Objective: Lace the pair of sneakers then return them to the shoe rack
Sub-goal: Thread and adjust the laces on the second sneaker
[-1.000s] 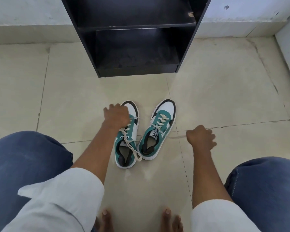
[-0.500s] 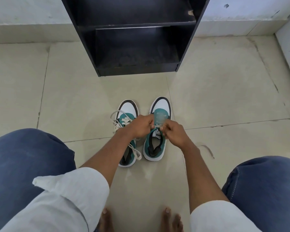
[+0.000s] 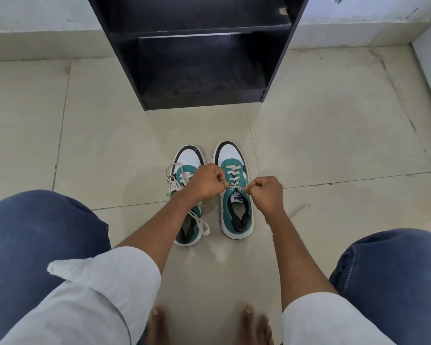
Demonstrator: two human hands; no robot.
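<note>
**Desk:** What did the frame show?

**Photographer:** A seated person leaned over a pair of teal-and-white sneakers on the tiled floor (image 3: 334, 145), toes pointed at the black shoe rack (image 3: 199, 58) just beyond. The left hand (image 3: 204, 183) and right hand (image 3: 266, 192) were both closed into pinching fists over the right sneaker (image 3: 235, 210), each grip holding one end of its lace (image 3: 235, 187) at the top eyelets.

**Desk:** And the other shoe?

**Photographer:** The left sneaker (image 3: 188, 227) stood just beside it, partly under the left forearm. Its loose lace (image 3: 177, 180) spilled off the side and trailed back across the collar.

**Desk:** Which step was that?

**Photographer:** By my reading, tightening or knotting the right shoe. Rows of lace were crossed up the tongue. Whether a knot had been started between the fists was too small to tell.

**Desk:** What did the next move call for?

**Photographer:** Likely pulling the two ends evenly and tying them off, then turning to the untidy left sneaker. Only after that could the pair go on the rack, whose lower shelf stood bare.
</note>
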